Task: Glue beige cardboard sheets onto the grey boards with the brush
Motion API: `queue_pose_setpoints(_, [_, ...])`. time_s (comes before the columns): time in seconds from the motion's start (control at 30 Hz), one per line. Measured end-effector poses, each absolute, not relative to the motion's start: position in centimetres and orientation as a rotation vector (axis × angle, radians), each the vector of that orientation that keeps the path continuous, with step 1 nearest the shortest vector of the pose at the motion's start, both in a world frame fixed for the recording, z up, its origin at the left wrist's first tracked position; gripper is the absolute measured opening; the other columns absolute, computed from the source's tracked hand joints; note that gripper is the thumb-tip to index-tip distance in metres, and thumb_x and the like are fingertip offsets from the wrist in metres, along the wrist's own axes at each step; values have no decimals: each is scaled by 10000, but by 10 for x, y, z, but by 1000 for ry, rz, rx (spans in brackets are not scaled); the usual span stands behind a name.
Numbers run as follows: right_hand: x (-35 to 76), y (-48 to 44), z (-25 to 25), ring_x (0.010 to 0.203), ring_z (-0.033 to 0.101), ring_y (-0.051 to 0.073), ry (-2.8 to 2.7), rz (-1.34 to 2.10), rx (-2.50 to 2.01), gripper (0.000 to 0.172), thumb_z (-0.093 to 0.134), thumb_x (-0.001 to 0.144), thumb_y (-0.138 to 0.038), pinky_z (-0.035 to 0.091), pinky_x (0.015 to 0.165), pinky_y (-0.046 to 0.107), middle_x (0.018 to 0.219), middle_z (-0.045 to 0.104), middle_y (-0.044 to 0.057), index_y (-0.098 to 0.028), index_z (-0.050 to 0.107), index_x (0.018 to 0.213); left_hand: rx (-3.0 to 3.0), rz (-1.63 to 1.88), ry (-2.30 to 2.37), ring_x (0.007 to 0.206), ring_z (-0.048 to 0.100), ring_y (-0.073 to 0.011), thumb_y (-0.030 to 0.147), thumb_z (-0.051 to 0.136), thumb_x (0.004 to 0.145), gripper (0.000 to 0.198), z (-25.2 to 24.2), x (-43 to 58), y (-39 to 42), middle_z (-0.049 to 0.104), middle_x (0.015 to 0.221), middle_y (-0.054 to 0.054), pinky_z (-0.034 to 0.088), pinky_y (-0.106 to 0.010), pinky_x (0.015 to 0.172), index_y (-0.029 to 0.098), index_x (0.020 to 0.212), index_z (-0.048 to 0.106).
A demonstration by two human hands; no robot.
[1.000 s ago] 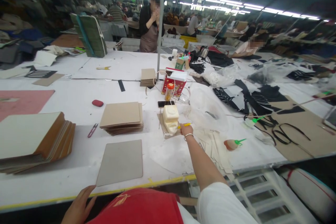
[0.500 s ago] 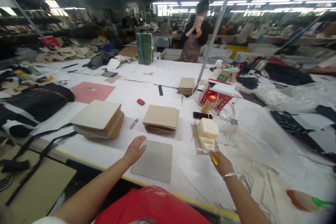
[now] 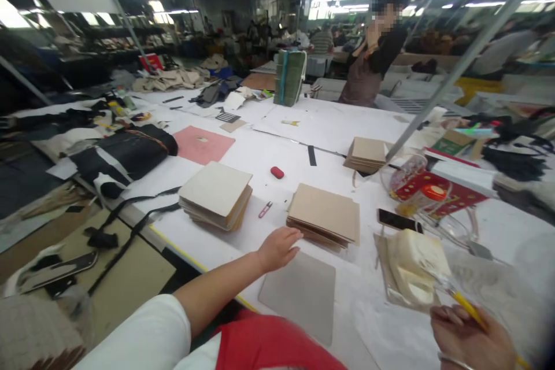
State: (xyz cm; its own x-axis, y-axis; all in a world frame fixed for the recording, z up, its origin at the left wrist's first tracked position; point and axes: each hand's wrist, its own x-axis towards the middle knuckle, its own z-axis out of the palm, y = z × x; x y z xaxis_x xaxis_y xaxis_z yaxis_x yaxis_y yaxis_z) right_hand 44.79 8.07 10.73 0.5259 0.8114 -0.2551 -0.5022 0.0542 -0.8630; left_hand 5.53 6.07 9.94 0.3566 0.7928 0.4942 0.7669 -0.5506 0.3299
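My left hand (image 3: 277,248) reaches forward over the near corner of a grey board (image 3: 299,295), fingers loosely curled and holding nothing, just short of a stack of tan boards (image 3: 325,218). My right hand (image 3: 470,338) sits at the bottom right, closed on a yellow-handled brush (image 3: 466,306). The brush tip points toward a cream plastic glue jug (image 3: 416,266) lying on a small card.
A second stack of boards (image 3: 217,193) lies left, with small snips (image 3: 265,209) and a red eraser-like object (image 3: 277,172) beyond. A phone (image 3: 396,221), a red box (image 3: 437,193) and a slanted metal pole (image 3: 459,63) stand to the right. A person stands across the table (image 3: 338,127). Black straps hang off the left edge.
The view swung left. My left hand moved forward past the grey board toward the tan stack. My right hand drew back from the jug, still holding the brush.
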Motion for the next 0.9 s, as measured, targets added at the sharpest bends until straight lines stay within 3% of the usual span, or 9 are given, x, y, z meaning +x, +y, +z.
queue_pose_setpoints(0.2, [370,111,138,397,386,39,-316,1357,-916,73,524,621,-228,361,372,184,509,412,-55,-183,477,656,2548,1048,1628,954,532,-171,217,443,821,280,115,-14,15,598,993,-95,445,-346,845,180,1086,527])
queue_pose_setpoints(0.37, [326,117,138,407,404,11,-425,1462,-946,220,616,658,-349,367,401,136,533,457,-85,-184,523,770,2522,692,1365,851,542,-160,189,415,823,229,55,-6,-5,600,906,-80,459,-319,778,175,1004,553])
queue_pose_setpoints(0.57, [275,77,98,415,454,41,-814,1439,-1323,272,622,673,-402,375,400,156,531,516,-63,-169,566,801,2541,204,1027,994,506,-196,211,441,811,295,-7,45,-34,549,1129,-103,423,-312,846,156,1092,512])
queue_pose_setpoints(0.7, [243,49,59,450,514,92,-1299,1389,-1583,298,567,702,-445,432,456,209,549,554,-29,-163,578,795,2579,110,896,1056,473,-203,214,399,840,314,-21,62,-38,488,1227,-110,392,-310,860,164,1138,484])
queue_pose_setpoints(0.9, [215,25,18,474,532,106,-1640,1508,-1532,277,489,736,-442,437,487,218,603,589,-18,-190,590,793,2626,52,956,1075,440,-258,241,401,831,302,-38,79,-58,479,1225,-139,358,-385,855,135,1092,509])
